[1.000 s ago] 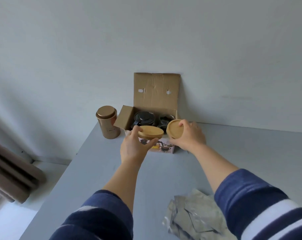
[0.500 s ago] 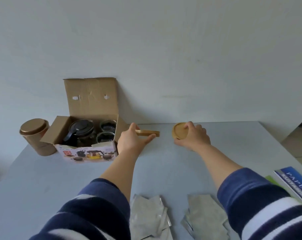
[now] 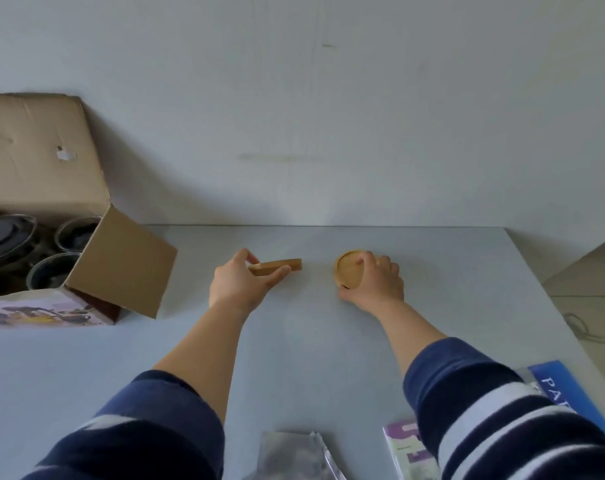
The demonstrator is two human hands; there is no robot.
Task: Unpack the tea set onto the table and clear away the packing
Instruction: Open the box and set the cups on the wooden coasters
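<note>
My left hand grips a round wooden coaster, seen edge-on and held level just above the grey table. A second wooden coaster is tilted toward me, its lower edge at the table, with my right hand holding it. The two coasters are a short gap apart near the table's far edge. The open cardboard box stands at the far left. Inside it are a dark-lidded glass teapot and two glass cups.
Silver foil packing bags lie at the near edge between my arms. A magazine and a blue paper pack lie at the near right. The wall runs right behind the table. The table's right edge drops to the floor.
My view has swung right, so the box slid to the left edge and the tin left view. Both hands carried the coasters right and down toward the table.
</note>
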